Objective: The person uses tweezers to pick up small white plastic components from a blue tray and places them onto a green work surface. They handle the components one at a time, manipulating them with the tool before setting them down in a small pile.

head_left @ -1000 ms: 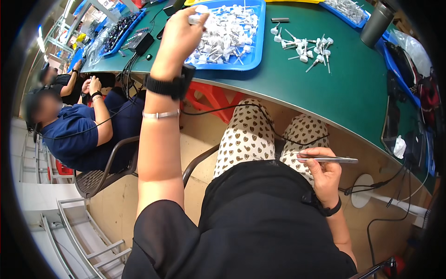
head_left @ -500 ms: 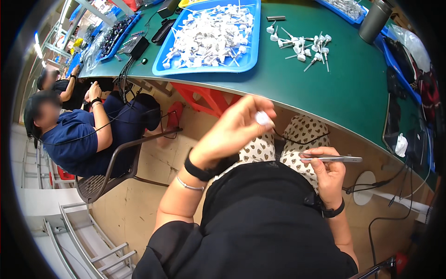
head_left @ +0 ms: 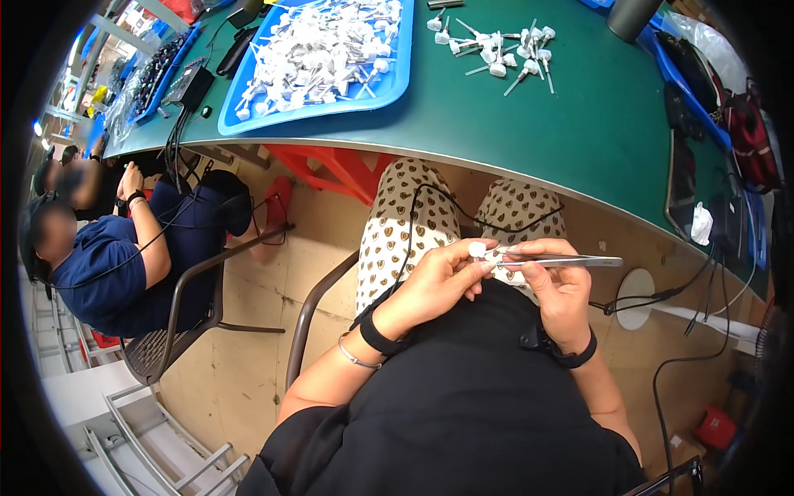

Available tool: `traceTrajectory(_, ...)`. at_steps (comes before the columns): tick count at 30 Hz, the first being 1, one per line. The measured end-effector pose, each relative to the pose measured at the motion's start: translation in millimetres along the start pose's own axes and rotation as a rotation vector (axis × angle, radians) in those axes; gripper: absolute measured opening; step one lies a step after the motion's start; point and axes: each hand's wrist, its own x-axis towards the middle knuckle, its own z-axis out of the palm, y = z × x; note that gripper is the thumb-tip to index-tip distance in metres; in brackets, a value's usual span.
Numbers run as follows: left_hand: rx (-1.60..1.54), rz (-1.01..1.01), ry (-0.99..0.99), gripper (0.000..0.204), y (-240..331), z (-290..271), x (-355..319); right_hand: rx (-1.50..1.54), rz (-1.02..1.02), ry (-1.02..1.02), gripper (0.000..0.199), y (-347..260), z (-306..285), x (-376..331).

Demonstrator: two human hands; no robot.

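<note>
Both hands meet over my lap, below the table edge. My left hand (head_left: 438, 281) pinches a small white plastic part (head_left: 478, 249) between thumb and fingertips. My right hand (head_left: 556, 285) grips metal tweezers (head_left: 571, 261), whose tips point left at the white part. A black band sits on each wrist. On the green table (head_left: 595, 124) above, a blue tray (head_left: 389, 87) holds several more white parts, and a loose cluster of white parts (head_left: 496, 54) lies to its right.
A seated person in blue (head_left: 107, 264) works at my left on a brown chair (head_left: 207, 306). Black cables hang from the table edge. A dark cup (head_left: 633, 16) and dark bags (head_left: 703, 83) sit at the table's right. Another blue tray (head_left: 157, 74) is far left.
My left hand reached to the blue tray, picked up a white part and came down to my lap. It now meets the tweezers, which stayed in my right hand.
</note>
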Motion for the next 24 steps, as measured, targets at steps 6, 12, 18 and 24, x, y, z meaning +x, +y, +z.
traceTrajectory(6, 0.041, 0.128, 0.102, 0.033, -15.3, 2.7, 2.0, 0.011, 0.012, 0.041, 0.02, 2.8, 4.6, 1.8)
traceTrajectory(12, 0.123, 0.207, 0.103, 0.022, -12.5, 5.3, 2.2, 0.015, 0.027, 0.059, 0.02, 6.6, 3.4, 1.3)
traceTrajectory(18, 0.412, 0.389, 0.201, 0.013, -20.4, 3.4, 4.7, -0.052, -0.016, 0.077, 0.017, 8.1, 6.0, 0.6)
traceTrajectory(24, 0.458, 0.418, 0.213, 0.014, -18.9, 7.5, 5.0, -0.088, -0.032, 0.077, 0.017, 6.4, 7.5, 2.2)
